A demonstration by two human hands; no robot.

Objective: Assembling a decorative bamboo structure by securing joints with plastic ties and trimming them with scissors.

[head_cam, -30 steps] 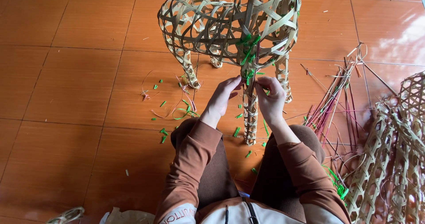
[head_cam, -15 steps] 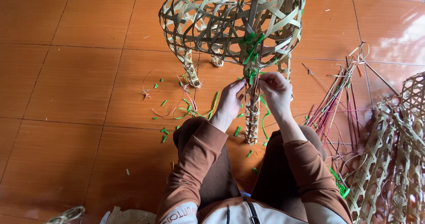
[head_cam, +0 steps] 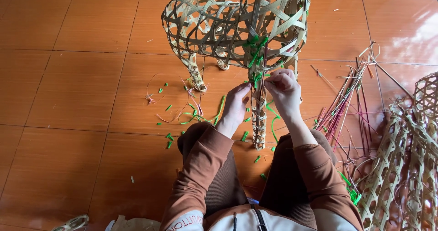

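A woven bamboo animal-shaped frame (head_cam: 214, 25) stands on the orange tiled floor in front of my knees. Its near leg (head_cam: 259, 117) rises between my hands. My left hand (head_cam: 236, 107) rests against the left side of that leg, fingers curled toward it. My right hand (head_cam: 284, 90) pinches a thin green strip (head_cam: 254, 60) where the leg joins the body. Green ties are knotted at that joint. A loose green strand (head_cam: 273, 123) hangs down beside the leg.
Cut green bits and thin strips (head_cam: 191, 114) litter the tiles left of the leg. A bundle of reddish and pale splints (head_cam: 346, 103) lies to the right. More woven bamboo pieces (head_cam: 406, 167) are piled at the right edge. A small woven piece (head_cam: 70, 223) sits bottom left.
Both hands have risen up the leg toward the joint with the body. The view has shifted a little.
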